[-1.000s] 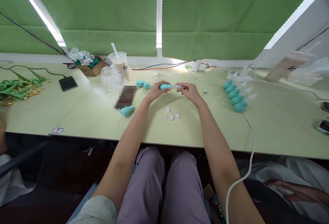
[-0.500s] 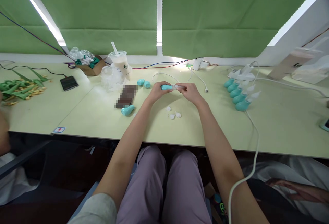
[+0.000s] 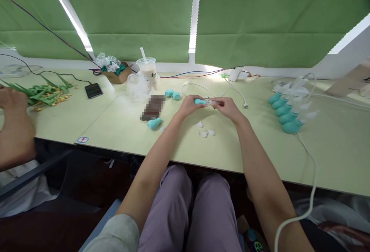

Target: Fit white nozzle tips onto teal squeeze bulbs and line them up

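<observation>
My left hand (image 3: pixel 189 105) is closed around a teal squeeze bulb (image 3: pixel 200 101), held level above the table. Against the bulb's right end, my right hand (image 3: pixel 229 108) pinches a small pale piece (image 3: pixel 210 102), partly hidden by the fingers. Several white teardrop-shaped pieces (image 3: pixel 204 134) lie on the table just below my hands. One loose teal bulb (image 3: pixel 154 123) rests to the left, by a blurred phone (image 3: pixel 153 107). Two more teal bulbs (image 3: pixel 172 94) lie farther back. At the right, a row of teal bulbs (image 3: pixel 291 126) with whitish tips stretches towards the back.
A lidded drink cup (image 3: pixel 147 70), a crumpled plastic bag (image 3: pixel 138 87) and a cardboard box (image 3: pixel 118 75) stand at the back left. A white cable (image 3: pixel 310 190) hangs over the right front edge. At far left, a co-worker's arm (image 3: pixel 15 132) is near green artificial stems (image 3: pixel 49 93).
The view has turned left, so the table's things sit farther right in the picture. More of the co-worker's arm shows. Both my hands keep their hold on the bulb and pale piece.
</observation>
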A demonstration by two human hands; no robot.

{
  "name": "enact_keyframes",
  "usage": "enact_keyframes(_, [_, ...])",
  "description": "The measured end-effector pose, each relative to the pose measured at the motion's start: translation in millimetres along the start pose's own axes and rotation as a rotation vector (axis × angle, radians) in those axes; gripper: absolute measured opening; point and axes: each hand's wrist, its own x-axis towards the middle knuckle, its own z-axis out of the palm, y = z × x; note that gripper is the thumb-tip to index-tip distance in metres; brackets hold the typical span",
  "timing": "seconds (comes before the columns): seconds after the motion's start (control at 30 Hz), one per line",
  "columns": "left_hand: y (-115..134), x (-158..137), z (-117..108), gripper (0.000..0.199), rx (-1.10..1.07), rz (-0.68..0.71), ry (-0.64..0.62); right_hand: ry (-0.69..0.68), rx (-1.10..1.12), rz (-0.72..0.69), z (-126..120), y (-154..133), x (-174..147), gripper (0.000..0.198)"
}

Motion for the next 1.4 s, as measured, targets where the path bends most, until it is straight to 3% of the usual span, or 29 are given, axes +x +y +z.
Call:
enact_keyframes(0.43, [1.6, -1.1, 3.1, 0.044, -0.147, -0.053, -0.005, -0.031, 0.065, 0.008, -2.8, -9.7, -2.5, 0.036])
enact_keyframes(0.6, [-0.8, -0.8, 3.1, 0.036, -0.095, -0.017, -0.035, -0.037, 0.01, 0.014, 1.1, -10.2, -2.1, 0.029])
enact_keyframes(0.87, [1.2, 0.1, 7.2, 0.039, -0.098, -0.051, -0.039, -0.066, 0.044, 0.098, -0.9, -7.7, -0.7, 0.031])
enact_keyframes(1.0, [4.2, 1.9, 5.5, 0.042, -0.244, -0.049, -0.082, -0.043, 0.165, 0.08, -10.9, -17.3, -1.5, 0.034])
enact_keyframes(1.13, [7.0, 3.7, 2.9, 0.035, -0.471, -0.042, -0.106, 0.041, 0.279, 0.089, -14.1, -24.7, -1.2, 0.052])
enact_keyframes(1.23, [7.4, 3.6, 5.8, 0.038, -0.623, -0.065, -0.103, 0.076, 0.325, 0.117, -4.8, -19.1, 2.0, 0.056])
enact_keyframes(1.4, [5.7, 3.2, 18.6, 0.045, -0.744, -0.137, -0.073, 0.188, 0.361, 0.138, 17.3, -10.4, 6.1, 0.047])
